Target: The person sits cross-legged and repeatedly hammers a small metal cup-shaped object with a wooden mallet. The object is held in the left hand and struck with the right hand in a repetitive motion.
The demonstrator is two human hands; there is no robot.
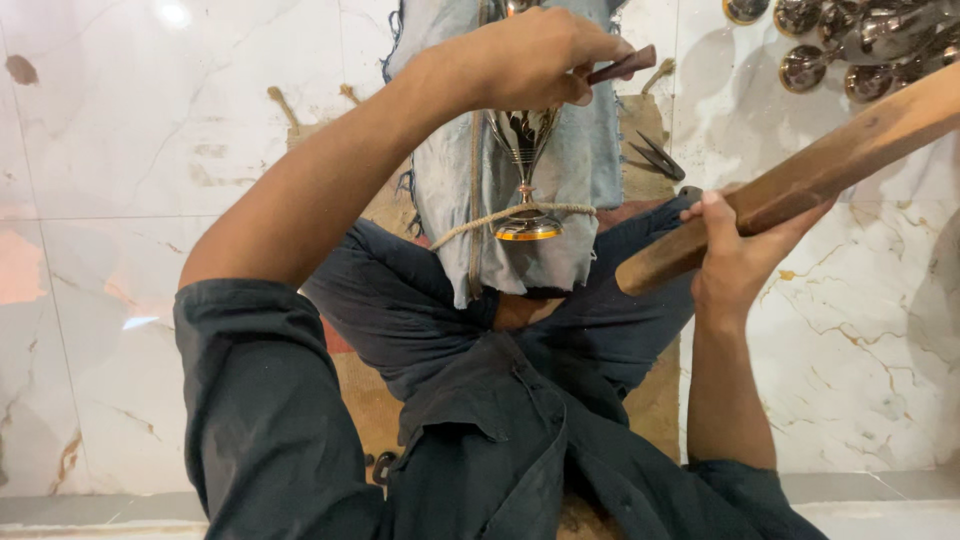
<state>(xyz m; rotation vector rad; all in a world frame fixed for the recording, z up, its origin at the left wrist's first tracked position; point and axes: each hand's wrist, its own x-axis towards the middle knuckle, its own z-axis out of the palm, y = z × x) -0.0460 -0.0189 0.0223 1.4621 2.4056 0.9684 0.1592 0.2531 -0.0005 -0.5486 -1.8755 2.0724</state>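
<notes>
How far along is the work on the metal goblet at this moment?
Done: the goblet already lies on the grey cloth, with a cord round its stem. In hand: the left hand holds a dark-handled tool over the cup, and the right hand grips a long wooden stick. Left: I cannot tell how much of the cup's surface remains unworked. Other metal pieces lie at upper right.

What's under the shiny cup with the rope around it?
Under the metal goblet lies a frayed blue-grey cloth, spread over the person's lap. A rope crosses the stem. The cloth hides whatever props the goblet up.
</notes>
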